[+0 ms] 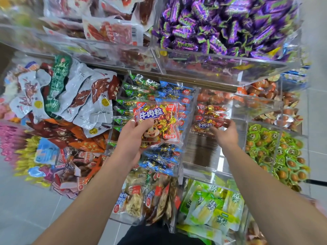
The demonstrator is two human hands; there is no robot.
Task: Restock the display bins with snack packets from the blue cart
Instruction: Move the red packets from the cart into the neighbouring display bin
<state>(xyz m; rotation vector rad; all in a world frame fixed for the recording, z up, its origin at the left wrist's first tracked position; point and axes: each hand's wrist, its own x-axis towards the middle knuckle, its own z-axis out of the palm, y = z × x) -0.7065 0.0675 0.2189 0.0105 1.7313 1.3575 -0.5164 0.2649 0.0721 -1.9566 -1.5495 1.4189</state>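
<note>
While gripping a stack of red beef-cube packets (156, 122) in the left hand (136, 137) above the blue-packet bin, reached with the right hand (225, 132), fingers pinching one packet (207, 124) lying crosswise at the half-empty clear bin's (203, 152) far edge.
</note>
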